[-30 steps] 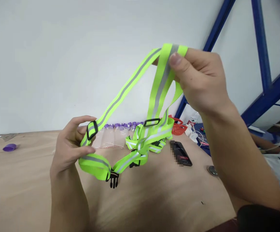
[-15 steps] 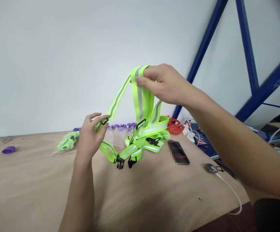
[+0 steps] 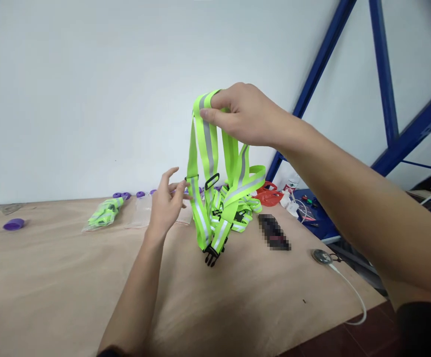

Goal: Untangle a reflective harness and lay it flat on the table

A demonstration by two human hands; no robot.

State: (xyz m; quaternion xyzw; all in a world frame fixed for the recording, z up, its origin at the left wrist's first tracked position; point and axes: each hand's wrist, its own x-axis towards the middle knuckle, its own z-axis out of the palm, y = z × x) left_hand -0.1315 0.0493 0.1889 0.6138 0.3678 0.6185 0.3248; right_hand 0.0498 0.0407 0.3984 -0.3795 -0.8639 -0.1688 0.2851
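Observation:
My right hand [image 3: 238,114] is closed on the top of a neon-yellow reflective strap harness [image 3: 206,144], holding it up above the table. Its bands with silver stripes hang in loops, and a black side-release buckle [image 3: 211,254] dangles at the bottom. A black slider [image 3: 211,181] sits on one hanging strap. Beside the left strap is my left hand [image 3: 169,201], fingers apart; its fingertips pass close to or behind the strap, and I cannot tell whether they touch. More neon straps [image 3: 243,206] lie heaped on the table behind the hanging harness.
A bagged neon harness [image 3: 106,213] lies to the left, near a purple cap [image 3: 14,224]. Clear bags with purple tops [image 3: 140,210] line the wall. On the right are a red plastic bag [image 3: 269,194], a dark phone [image 3: 274,232], and a round device [image 3: 322,257] with a white cable.
My left hand has let go of the strap's slider and moved right, its fingers spreading. My right hand has lifted slightly leftward, and the straps now hang down with the buckle off the heap.

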